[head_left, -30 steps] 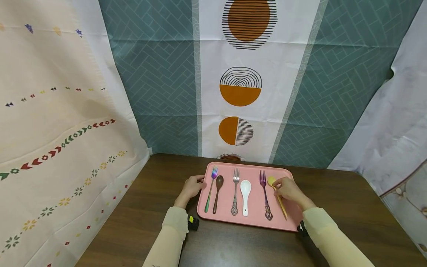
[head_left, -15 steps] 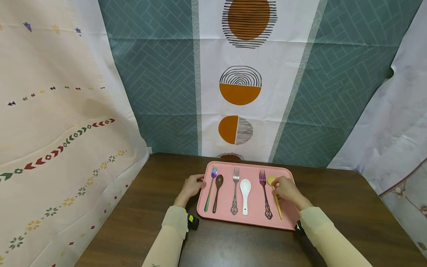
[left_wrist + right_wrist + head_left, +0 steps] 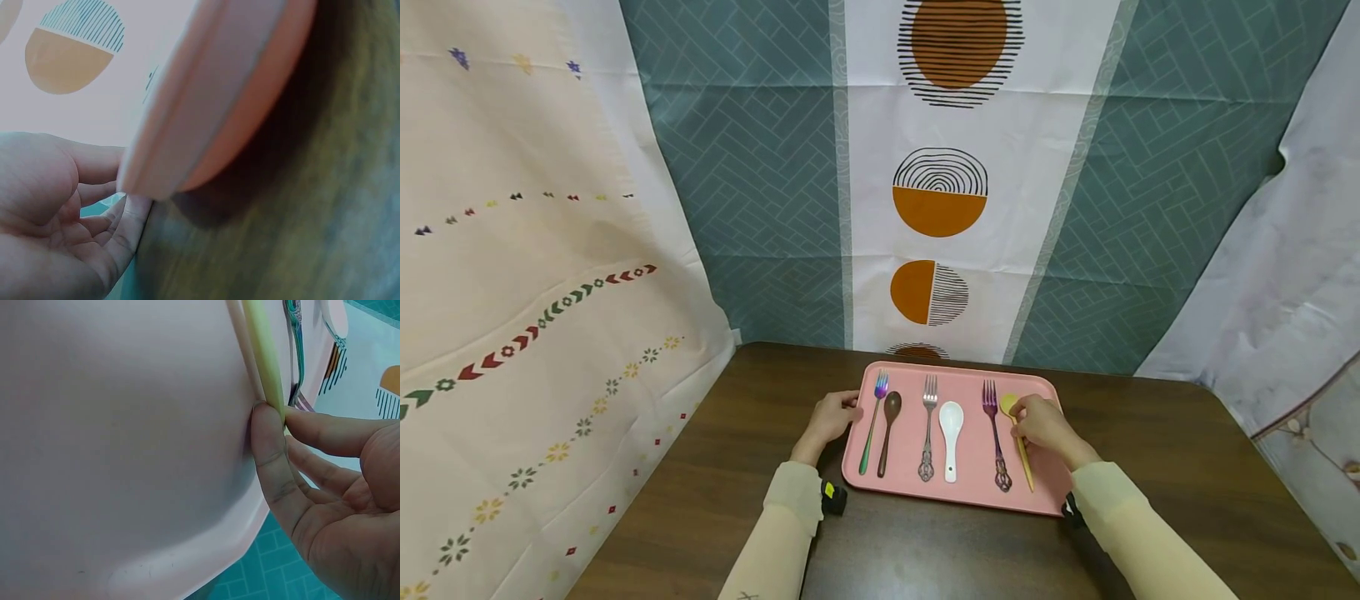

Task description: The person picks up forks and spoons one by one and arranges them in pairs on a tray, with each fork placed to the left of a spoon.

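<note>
A pink tray [image 3: 972,454] lies on the table with cutlery in a row. My left hand [image 3: 829,419] holds the tray's left rim between thumb and fingers, as the left wrist view shows. At the tray's right side, my right hand [image 3: 1045,423] pinches the handle of a yellow spoon [image 3: 1024,461] with thumb and index finger. Just left of that spoon lies a purple fork [image 3: 996,433]. Further left are a white spoon [image 3: 951,417], a silver fork [image 3: 927,458], a dark brown spoon [image 3: 892,406] and a rainbow-coloured fork [image 3: 871,433].
The dark wooden table [image 3: 700,500] extends around the tray on both sides and in front. A patterned curtain [image 3: 936,208] hangs behind its far edge. Pale cloths hang at the left [image 3: 550,333] and right [image 3: 1285,292].
The yellow spoon's handle end has swung left, so it lies closer to parallel with the purple fork. My right hand shifted slightly left with it; my left hand stayed on the rim.
</note>
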Demonstrator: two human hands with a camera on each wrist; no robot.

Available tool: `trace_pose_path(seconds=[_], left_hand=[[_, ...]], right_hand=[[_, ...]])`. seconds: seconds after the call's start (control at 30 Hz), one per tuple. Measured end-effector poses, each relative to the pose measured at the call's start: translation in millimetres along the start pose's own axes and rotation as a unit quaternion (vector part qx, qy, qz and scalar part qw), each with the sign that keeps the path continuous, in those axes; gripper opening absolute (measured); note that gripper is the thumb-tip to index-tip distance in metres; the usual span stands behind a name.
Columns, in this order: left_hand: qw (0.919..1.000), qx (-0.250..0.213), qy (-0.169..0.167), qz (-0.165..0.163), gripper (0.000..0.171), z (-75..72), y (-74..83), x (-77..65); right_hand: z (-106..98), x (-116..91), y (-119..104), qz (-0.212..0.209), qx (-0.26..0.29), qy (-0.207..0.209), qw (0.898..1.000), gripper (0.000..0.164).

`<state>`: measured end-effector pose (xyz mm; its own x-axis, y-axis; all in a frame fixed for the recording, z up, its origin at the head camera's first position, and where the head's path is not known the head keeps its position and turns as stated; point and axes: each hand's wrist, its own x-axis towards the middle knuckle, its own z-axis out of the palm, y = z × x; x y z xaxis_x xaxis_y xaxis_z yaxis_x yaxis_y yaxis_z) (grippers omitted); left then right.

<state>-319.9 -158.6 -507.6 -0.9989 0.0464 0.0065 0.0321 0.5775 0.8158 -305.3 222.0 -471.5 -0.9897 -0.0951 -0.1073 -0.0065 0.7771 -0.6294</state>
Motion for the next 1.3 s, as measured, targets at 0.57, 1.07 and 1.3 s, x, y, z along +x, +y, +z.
trace_pose_path(seconds=[0.57, 1.07, 1.3], left_hand=[[0.9999, 0.008, 0.001, 0.005, 0.042, 0.4, 0.2, 0.4], [1.0000, 0.008, 0.003, 0.001, 0.041, 2.4, 1.7, 1.7], [0.9999, 0.008, 0.001, 0.008, 0.041, 3.0, 1.8, 1.1]], right_hand=[[0.3, 0.3, 0.7, 0.001, 0.006, -0.004, 1.000, 0.031], [0.1, -0.7, 4.7, -0.012, 0.004, 0.003, 1.000, 0.029], [-1.2, -2.7, 7.8, -0.032, 0.020, 0.003, 0.999, 0.030]])
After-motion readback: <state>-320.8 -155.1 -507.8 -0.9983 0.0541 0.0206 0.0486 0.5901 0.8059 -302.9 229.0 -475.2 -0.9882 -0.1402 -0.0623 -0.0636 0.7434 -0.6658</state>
